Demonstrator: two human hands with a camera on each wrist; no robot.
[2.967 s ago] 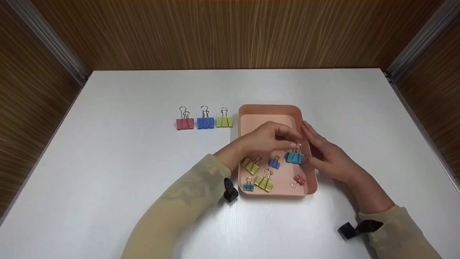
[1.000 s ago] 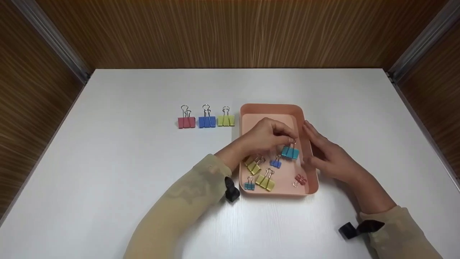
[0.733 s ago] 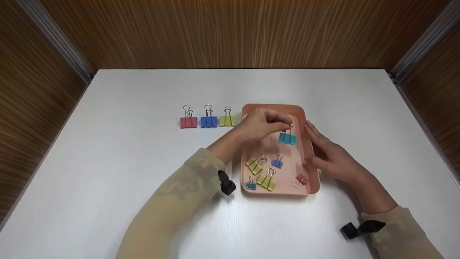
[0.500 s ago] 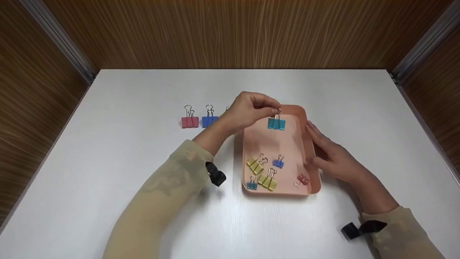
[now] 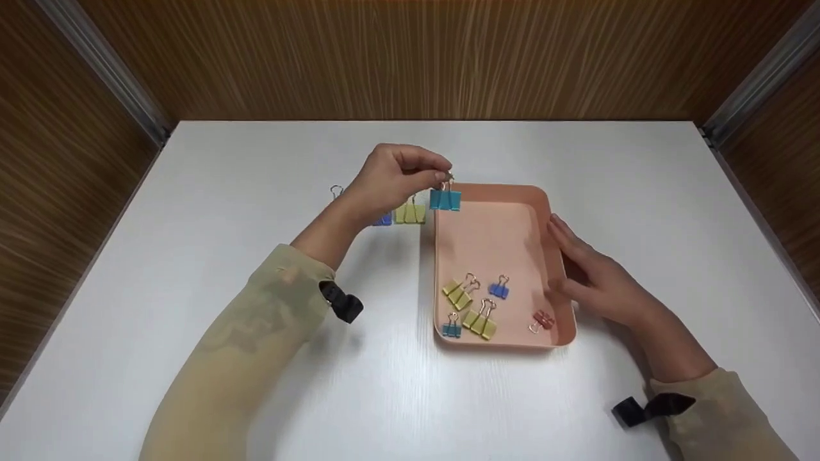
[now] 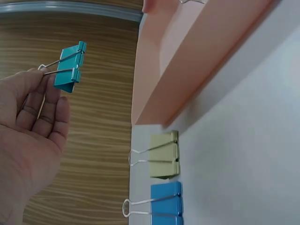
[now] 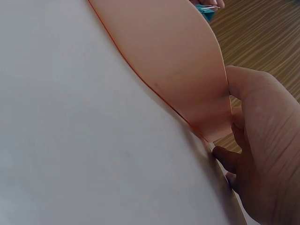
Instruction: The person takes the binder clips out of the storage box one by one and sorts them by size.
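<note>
My left hand (image 5: pixel 442 174) pinches the wire handles of a teal binder clip (image 5: pixel 444 200), which hangs in the air over the far-left corner of the pink tray (image 5: pixel 493 187). In the left wrist view the teal binder clip (image 6: pixel 69 66) sticks out from my left hand's fingertips (image 6: pixel 44 77), above the pink tray's wall (image 6: pixel 187 75). My right hand (image 5: pixel 567 257) lies with straight fingers against the tray's right side. The right wrist view shows my right hand (image 7: pixel 262 154) touching the tray's outer wall (image 7: pixel 173 61).
A yellow-green clip (image 5: pixel 410 214) and a blue clip (image 5: pixel 383 219) stand in a row left of the tray, partly behind my left hand. Inside the tray's near end lie two yellow clips (image 5: pixel 458 293), a small blue one (image 5: pixel 500 289), a small teal one (image 5: pixel 451 328) and a small red one (image 5: pixel 542 320).
My left hand has lifted the teal clip out of the tray and carried it up and left to the tray's far-left corner. My right hand has stayed at the tray's side.
</note>
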